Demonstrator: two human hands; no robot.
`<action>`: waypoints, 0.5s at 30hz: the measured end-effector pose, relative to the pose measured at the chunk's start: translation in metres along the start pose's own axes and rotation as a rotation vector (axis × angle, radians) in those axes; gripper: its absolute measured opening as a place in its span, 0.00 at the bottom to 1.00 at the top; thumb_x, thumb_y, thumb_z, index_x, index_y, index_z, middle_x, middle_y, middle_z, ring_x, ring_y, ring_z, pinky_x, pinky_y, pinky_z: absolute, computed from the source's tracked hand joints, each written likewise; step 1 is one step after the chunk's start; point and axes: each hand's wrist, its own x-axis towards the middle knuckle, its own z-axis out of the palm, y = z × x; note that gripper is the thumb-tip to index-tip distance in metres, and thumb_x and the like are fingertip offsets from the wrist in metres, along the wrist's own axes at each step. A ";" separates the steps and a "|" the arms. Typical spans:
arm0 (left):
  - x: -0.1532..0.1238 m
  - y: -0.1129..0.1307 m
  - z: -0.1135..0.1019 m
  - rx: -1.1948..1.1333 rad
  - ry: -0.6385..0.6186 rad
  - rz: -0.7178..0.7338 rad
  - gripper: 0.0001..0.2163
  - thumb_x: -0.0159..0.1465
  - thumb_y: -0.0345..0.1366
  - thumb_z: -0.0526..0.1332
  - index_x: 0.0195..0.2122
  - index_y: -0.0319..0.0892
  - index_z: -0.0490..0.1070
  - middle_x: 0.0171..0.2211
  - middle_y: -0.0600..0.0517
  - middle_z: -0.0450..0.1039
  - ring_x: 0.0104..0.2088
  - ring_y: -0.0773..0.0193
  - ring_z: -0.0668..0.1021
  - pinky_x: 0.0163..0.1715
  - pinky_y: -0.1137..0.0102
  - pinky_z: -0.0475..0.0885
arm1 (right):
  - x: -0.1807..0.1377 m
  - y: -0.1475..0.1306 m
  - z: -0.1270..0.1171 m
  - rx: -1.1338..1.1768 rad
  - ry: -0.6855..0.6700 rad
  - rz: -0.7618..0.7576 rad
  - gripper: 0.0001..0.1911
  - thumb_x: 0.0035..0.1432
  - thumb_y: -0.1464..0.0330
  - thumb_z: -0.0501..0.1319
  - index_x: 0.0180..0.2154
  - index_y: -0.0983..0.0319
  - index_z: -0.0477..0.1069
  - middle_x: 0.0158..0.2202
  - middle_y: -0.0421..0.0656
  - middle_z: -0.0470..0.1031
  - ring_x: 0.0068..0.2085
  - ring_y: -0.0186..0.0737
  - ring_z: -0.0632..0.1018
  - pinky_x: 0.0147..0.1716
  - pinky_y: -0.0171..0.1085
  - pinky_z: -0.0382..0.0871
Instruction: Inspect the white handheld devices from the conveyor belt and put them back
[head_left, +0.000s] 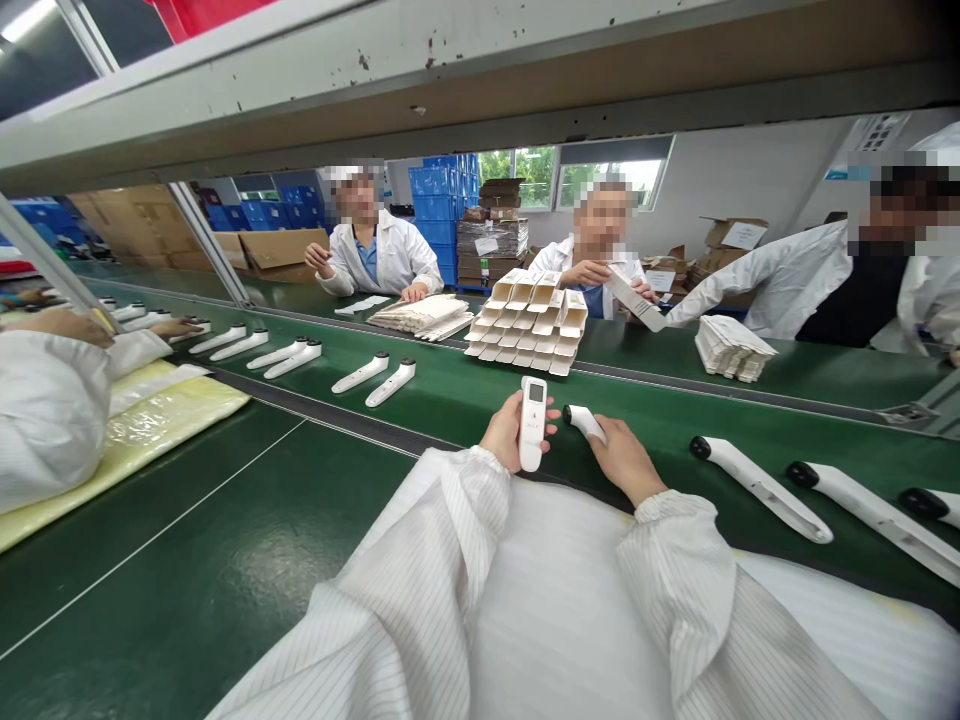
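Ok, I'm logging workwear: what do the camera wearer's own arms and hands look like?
They wear loose white sleeves with fine grey stripes, ending in gathered cuffs. The left hand and right hand are bare, without gloves.

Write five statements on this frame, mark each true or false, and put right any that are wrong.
1. The left hand holds a white device with its screen in view. True.
2. The right hand is apart from every device. False: it touches a black-tipped device.
3. The box stack has open ends toward the camera. True.
4. The middle co-worker has empty hands. False: that co-worker holds a white box.
5. Blue crates are stacked in the background. True.
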 end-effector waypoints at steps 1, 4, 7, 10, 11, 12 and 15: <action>0.001 -0.002 0.001 0.002 0.035 0.003 0.17 0.65 0.44 0.50 0.40 0.35 0.70 0.31 0.45 0.72 0.24 0.66 0.72 0.17 0.74 0.61 | -0.001 -0.002 -0.001 0.018 0.046 -0.043 0.16 0.52 0.67 0.56 0.44 0.60 0.72 0.45 0.52 0.72 0.46 0.52 0.72 0.46 0.49 0.63; 0.006 -0.011 0.002 -0.001 0.149 0.050 0.08 0.60 0.35 0.58 0.37 0.37 0.70 0.29 0.49 0.71 0.26 0.68 0.72 0.20 0.75 0.63 | -0.006 -0.019 -0.001 0.199 0.077 -0.144 0.17 0.54 0.63 0.56 0.45 0.58 0.71 0.47 0.49 0.71 0.46 0.49 0.72 0.48 0.49 0.63; 0.008 -0.018 0.003 -0.010 0.138 0.128 0.13 0.54 0.25 0.58 0.41 0.40 0.70 0.28 0.52 0.70 0.26 0.69 0.71 0.27 0.75 0.66 | -0.013 -0.039 0.003 0.588 -0.186 -0.072 0.18 0.53 0.57 0.57 0.43 0.57 0.72 0.40 0.46 0.75 0.38 0.44 0.75 0.41 0.44 0.69; 0.006 -0.019 0.005 0.007 0.080 0.125 0.19 0.51 0.22 0.56 0.44 0.41 0.69 0.29 0.52 0.71 0.29 0.67 0.72 0.31 0.73 0.67 | -0.019 -0.052 0.003 0.831 -0.344 0.033 0.18 0.50 0.57 0.61 0.41 0.58 0.72 0.38 0.43 0.76 0.39 0.44 0.76 0.39 0.42 0.71; 0.004 -0.018 0.005 0.016 0.064 0.111 0.19 0.51 0.22 0.56 0.45 0.41 0.69 0.30 0.51 0.71 0.30 0.66 0.73 0.32 0.72 0.67 | -0.020 -0.055 0.002 0.885 -0.359 0.073 0.17 0.49 0.58 0.62 0.41 0.58 0.72 0.39 0.43 0.76 0.40 0.44 0.76 0.39 0.42 0.71; 0.003 -0.017 0.006 0.027 0.049 0.096 0.18 0.52 0.23 0.56 0.44 0.41 0.70 0.30 0.51 0.71 0.31 0.66 0.73 0.32 0.71 0.67 | -0.021 -0.056 0.000 0.936 -0.367 0.114 0.18 0.48 0.58 0.62 0.41 0.58 0.72 0.40 0.43 0.76 0.40 0.43 0.75 0.38 0.41 0.71; -0.002 -0.014 0.008 0.075 0.030 0.063 0.15 0.53 0.25 0.57 0.43 0.41 0.71 0.31 0.50 0.71 0.32 0.65 0.73 0.33 0.70 0.67 | -0.021 -0.057 -0.009 1.045 -0.386 0.206 0.18 0.47 0.58 0.63 0.40 0.59 0.72 0.42 0.43 0.75 0.40 0.42 0.75 0.36 0.39 0.71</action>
